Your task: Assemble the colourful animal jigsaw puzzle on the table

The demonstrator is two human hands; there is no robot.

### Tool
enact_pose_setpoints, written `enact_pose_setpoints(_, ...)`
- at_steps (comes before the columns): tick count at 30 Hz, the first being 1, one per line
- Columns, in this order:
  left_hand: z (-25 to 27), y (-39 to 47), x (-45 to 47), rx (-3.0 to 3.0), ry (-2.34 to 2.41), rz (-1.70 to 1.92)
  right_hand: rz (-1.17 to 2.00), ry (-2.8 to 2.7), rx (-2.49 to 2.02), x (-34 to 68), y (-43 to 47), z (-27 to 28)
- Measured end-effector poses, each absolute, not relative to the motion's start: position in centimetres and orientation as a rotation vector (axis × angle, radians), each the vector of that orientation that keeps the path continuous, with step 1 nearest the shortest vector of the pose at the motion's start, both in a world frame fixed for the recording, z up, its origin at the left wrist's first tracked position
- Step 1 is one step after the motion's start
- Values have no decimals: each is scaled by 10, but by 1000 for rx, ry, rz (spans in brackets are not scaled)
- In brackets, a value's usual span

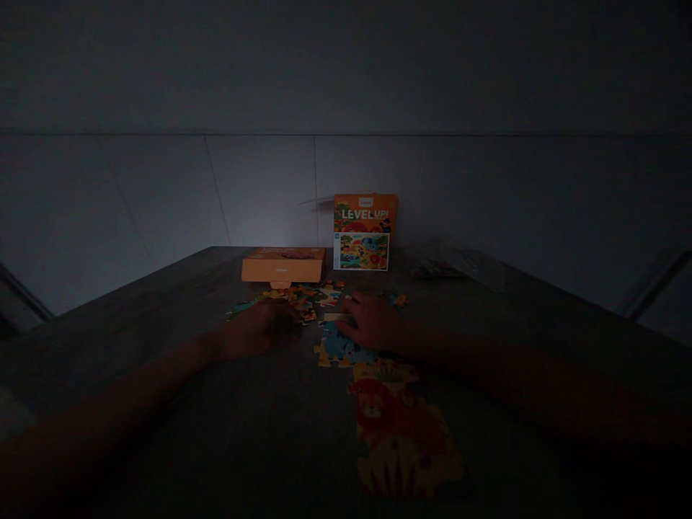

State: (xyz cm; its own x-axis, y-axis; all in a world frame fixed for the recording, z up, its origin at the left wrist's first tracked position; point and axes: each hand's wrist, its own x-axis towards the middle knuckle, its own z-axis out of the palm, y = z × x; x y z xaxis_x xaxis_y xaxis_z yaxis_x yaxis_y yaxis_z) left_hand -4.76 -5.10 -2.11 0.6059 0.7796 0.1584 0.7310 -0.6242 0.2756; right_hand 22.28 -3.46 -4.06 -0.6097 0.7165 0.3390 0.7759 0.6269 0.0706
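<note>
The scene is very dark. My left hand [256,328] is at the near edge of a pile of loose jigsaw pieces [308,292], its fingers curled down; shadow hides whatever they hold. My right hand [375,323] rests on the upper right of a joined puzzle section with a blue elephant [336,342], thumb and fingers apart. Directly below lies a larger joined section showing a red-orange lion [400,432], apparently touching the elephant section's lower right. A few more loose pieces [398,299] lie just beyond my right hand.
An orange box [284,269] lies behind the loose pieces. Against the wall stands an orange "LEVEL UP!" puzzle box [366,214], with a picture card [362,251] leaning on its front. Clear plastic wrapping [465,263] lies at the back right of the dark table [216,447].
</note>
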Motion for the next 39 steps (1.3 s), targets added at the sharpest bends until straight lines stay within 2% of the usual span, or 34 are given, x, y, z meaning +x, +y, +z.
enact_pose_setpoints(7,-29,-48,-48,2685,1459,441,-317,-2566,-1211,222,-37,-40)
enact_pose_setpoints(18,-33,-45,-50,2559,1515,552,-323,-2529,-1188,224,-31,-46)
enact_pose_setpoints(39,-11,-64,-40,2698,1373,527,-296,-2541,-1220,223,-34,-43)
